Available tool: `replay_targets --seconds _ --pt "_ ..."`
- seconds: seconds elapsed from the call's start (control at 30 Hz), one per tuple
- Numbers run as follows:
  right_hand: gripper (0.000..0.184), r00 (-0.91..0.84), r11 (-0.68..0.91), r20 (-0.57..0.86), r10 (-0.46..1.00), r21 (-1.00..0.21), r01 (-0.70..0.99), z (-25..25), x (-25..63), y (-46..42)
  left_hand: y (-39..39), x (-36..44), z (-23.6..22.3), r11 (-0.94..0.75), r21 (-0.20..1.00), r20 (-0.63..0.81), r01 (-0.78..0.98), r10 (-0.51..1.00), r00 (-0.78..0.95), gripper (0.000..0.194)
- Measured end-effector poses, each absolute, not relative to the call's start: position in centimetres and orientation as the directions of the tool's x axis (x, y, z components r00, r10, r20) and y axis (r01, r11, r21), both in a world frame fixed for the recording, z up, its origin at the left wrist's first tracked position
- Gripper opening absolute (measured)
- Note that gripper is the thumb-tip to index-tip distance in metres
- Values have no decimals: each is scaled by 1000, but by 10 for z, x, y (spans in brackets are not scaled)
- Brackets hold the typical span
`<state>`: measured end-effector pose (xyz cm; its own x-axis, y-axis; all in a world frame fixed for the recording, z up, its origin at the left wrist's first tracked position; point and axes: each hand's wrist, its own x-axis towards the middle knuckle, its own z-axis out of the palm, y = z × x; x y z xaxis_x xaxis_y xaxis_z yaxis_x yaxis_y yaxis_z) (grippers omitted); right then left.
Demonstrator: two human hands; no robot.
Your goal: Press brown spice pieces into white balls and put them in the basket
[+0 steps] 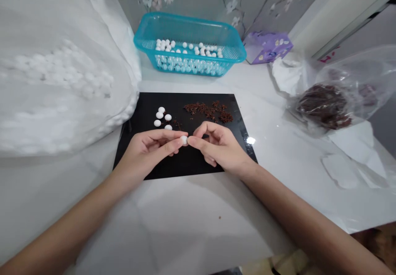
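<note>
Between the thumb and index finger of my left hand (154, 145) is a small white ball (184, 140). My right hand (218, 145) is closed in a pinch, its thumb tip against the ball's right side; what it holds, if anything, is hidden. Both hands are over a black mat (188, 163). Several loose white balls (159, 115) lie on the mat just beyond my left hand. A spread of small reddish-brown pieces (210, 110) lies beyond my right hand, and a few more crumbs are near the balls.
Behind the mat stands a blue plastic basket (192, 23) with many white balls. A large translucent bag (62, 114) of white balls fills the left. To the right are a purple packet (267, 47), crumpled tissue (287, 74) and a clear bag with dark brown contents (324, 103).
</note>
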<state>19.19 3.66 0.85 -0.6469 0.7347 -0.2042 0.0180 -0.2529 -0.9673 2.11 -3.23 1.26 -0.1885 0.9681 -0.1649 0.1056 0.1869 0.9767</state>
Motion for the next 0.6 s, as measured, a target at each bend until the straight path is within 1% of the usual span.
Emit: replay_targets --seconds 0.07,0.13,0.17,0.2,0.27,0.3,0.37,0.47,0.57,0.6 --pt "36 -603 -183 -163 781 -983 29 13 196 41 -31 17 18 141 970 -97 200 972 -213 21" --pt "32 -496 -36 -80 865 -995 97 16 201 48 -29 10 23 87 914 25 396 963 -269 19" --pt "29 -433 63 -18 901 -983 173 16 203 52 -28 6 23 68 844 104 531 953 -286 18" --pt "24 -383 167 51 922 -947 275 16 206 56 -27 2 23 56 742 181 669 942 -281 17" --pt "13 -356 336 166 919 -803 492 13 210 62 -26 -6 22 53 512 274 858 936 -221 19" --pt "12 -375 389 193 907 -723 571 11 211 65 -25 -8 20 56 426 283 903 940 -192 21" --pt "18 -438 456 192 878 -609 648 7 212 66 -24 -10 18 60 330 275 942 948 -157 26" --pt "24 -552 545 164 818 -530 650 3 210 62 -26 -8 17 10 241 303 971 949 -85 34" --pt "29 -645 639 161 747 -438 632 3 207 55 -30 -10 22 -85 184 390 979 921 6 37" --pt "30 -668 666 162 726 -409 625 3 207 54 -32 -13 25 -90 174 429 981 903 6 35"
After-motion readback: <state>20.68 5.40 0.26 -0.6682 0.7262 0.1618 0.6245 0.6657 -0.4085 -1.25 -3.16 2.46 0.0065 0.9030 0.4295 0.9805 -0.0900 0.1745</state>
